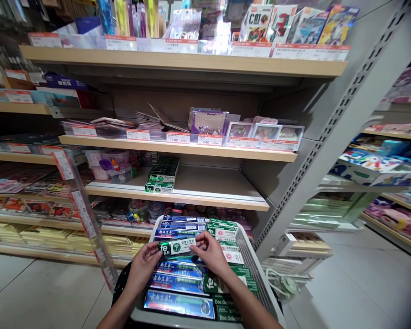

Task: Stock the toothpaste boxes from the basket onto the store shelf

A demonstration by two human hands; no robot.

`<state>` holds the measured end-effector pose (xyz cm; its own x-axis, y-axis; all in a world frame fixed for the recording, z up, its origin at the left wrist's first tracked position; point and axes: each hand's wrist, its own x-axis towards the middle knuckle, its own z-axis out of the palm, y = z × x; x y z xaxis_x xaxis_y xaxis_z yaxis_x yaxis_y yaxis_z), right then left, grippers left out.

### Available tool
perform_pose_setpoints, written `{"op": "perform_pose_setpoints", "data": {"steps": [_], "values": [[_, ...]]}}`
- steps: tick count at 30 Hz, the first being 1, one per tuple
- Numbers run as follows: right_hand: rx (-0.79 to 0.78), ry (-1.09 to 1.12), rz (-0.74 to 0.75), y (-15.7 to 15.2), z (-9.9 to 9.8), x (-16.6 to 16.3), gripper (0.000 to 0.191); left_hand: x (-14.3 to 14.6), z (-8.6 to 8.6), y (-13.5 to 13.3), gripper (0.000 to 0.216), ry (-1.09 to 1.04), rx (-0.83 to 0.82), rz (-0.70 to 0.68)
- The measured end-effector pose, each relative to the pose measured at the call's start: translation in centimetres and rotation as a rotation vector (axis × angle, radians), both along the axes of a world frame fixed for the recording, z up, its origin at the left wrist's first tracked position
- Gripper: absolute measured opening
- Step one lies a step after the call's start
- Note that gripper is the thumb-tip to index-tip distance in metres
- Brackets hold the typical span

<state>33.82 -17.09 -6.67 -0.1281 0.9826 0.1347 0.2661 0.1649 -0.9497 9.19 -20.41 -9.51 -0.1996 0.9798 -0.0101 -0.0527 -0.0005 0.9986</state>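
Note:
A green and white toothpaste box (182, 247) is held level between both hands, above a grey plastic basket (260, 269). My left hand (145, 259) grips its left end, and the fingers of my right hand (210, 251) close on its right end. Beneath lie blue toothpaste boxes (180, 303) in a column on the basket's left side. More green and white boxes (231, 258) fill the right side, partly covered by my right forearm. On the shelf ahead stands a stack of similar green boxes (163, 174).
The lower shelf board (212, 183) carries the green stack beside clear plastic tubs (114, 164). Above it, another shelf (178, 145) holds flat packets and small boxed items. A slotted metal upright (294, 183) rises at right. A price-tag strip (85, 219) hangs at left.

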Motion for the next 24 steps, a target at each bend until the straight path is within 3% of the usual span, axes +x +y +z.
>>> {"op": "perform_pose_setpoints", "data": {"steps": [2,5,10,13,18,24], "values": [[0.028,-0.01,0.008,1.0,1.1,-0.6,0.026,-0.7,0.9,1.1,0.046,0.029,0.054,-0.015],[0.108,-0.023,0.016,3.5,3.4,-1.9,0.025,-2.1,3.6,4.0,0.042,0.128,0.145,-0.021],[0.26,0.016,-0.051,10.3,7.4,-5.6,0.026,-4.7,9.6,11.1,0.038,0.292,0.311,0.059],[0.366,-0.002,-0.104,14.4,9.3,-8.0,0.025,-6.1,12.1,15.3,0.034,0.362,0.382,0.129],[0.375,-0.101,-0.179,18.1,10.2,-10.6,0.022,-7.2,13.1,19.7,0.025,0.536,0.353,0.232],[0.355,-0.209,-0.264,19.5,8.8,-11.7,0.019,-7.4,13.1,21.0,0.02,0.813,0.316,0.262]]}}
